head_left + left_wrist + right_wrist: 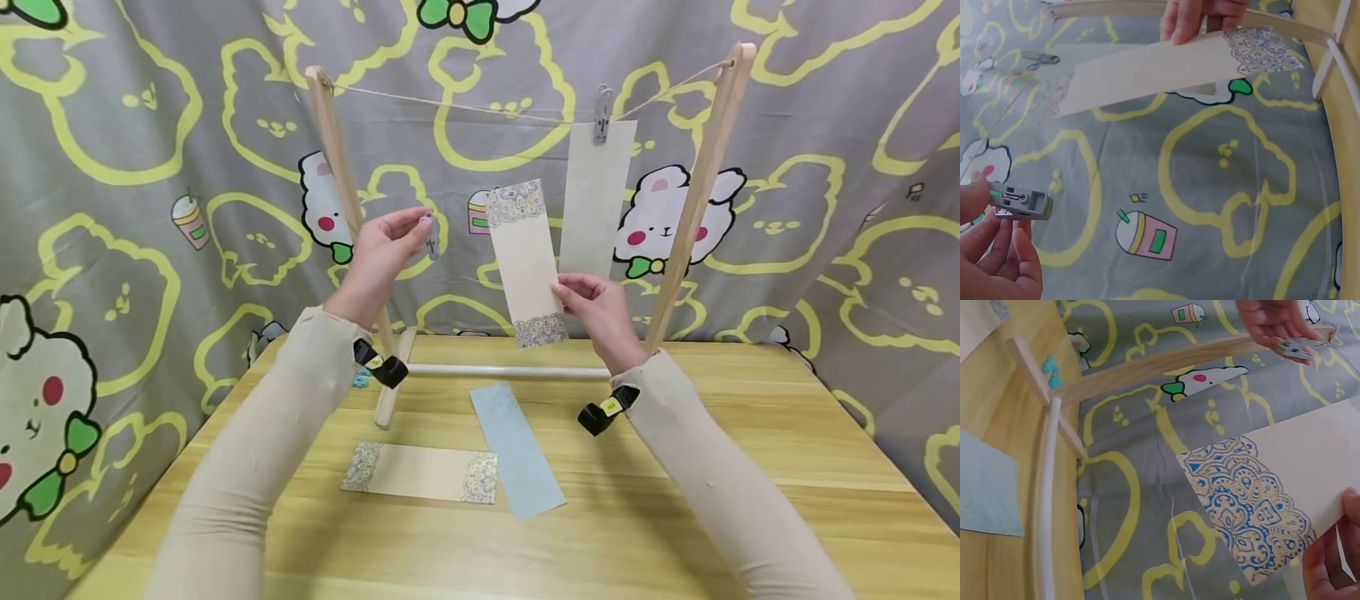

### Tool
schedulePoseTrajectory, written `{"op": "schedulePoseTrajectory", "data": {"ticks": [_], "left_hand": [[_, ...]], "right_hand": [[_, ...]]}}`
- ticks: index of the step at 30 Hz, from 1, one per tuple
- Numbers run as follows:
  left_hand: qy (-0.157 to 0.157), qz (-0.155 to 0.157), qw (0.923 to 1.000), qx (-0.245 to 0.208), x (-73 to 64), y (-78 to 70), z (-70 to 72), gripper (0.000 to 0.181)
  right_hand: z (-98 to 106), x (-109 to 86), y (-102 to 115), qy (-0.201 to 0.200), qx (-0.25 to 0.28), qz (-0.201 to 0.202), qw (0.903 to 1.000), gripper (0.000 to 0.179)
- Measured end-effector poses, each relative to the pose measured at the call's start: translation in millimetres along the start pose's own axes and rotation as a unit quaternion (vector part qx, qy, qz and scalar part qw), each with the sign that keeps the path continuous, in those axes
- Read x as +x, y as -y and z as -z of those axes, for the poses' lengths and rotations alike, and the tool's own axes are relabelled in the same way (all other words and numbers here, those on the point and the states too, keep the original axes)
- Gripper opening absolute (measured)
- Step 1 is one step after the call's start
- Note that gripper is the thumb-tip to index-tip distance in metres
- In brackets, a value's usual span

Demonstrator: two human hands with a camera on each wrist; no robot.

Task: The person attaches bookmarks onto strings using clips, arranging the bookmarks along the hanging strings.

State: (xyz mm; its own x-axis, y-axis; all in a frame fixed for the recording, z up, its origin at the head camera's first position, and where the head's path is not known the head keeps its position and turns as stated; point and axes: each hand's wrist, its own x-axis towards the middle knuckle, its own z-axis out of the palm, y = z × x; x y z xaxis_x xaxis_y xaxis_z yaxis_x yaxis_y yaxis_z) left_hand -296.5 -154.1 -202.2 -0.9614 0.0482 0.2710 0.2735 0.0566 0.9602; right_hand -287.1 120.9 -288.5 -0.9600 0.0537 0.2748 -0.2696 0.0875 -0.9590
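My left hand (386,254) pinches a grey clothespin (1022,201) between thumb and fingers, below the left part of the string (450,104). In my right hand (600,312), thumb and fingers grip the long edge of a cream paper strip (523,265), held up nearly upright. Blue-and-gold lace patterns (1244,509) decorate both its ends. Behind it, a plain pale strip (597,196) hangs from the string under another grey clothespin (602,115).
A patterned cream strip (423,472) and a light blue strip (517,450) lie on the wooden table (675,500). Wooden posts (705,183) hold the string, with a white rod (510,370) joining their bases. Small turquoise items (1052,370) sit by the left foot.
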Motion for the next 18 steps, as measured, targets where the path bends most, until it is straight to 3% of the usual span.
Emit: {"op": "schedulePoseTrajectory", "data": {"ticks": [8,14,18], "left_hand": [[0.013,-0.065,0.9974,0.028,15.9,-28.8,-20.5,0.035],[0.020,-0.104,0.9944,0.010,27.9,-48.7,-36.7,0.031],[0.015,-0.121,0.9921,0.030,36.7,-60.1,-50.5,0.028]], "right_hand": [[-6,6.3,7,-0.021,0.016,0.012,0.9996,0.027],[-8,13.4,14,-0.050,0.027,0.034,0.9978,0.027],[-7,17.1,18,-0.063,0.040,0.031,0.9967,0.023]]}}
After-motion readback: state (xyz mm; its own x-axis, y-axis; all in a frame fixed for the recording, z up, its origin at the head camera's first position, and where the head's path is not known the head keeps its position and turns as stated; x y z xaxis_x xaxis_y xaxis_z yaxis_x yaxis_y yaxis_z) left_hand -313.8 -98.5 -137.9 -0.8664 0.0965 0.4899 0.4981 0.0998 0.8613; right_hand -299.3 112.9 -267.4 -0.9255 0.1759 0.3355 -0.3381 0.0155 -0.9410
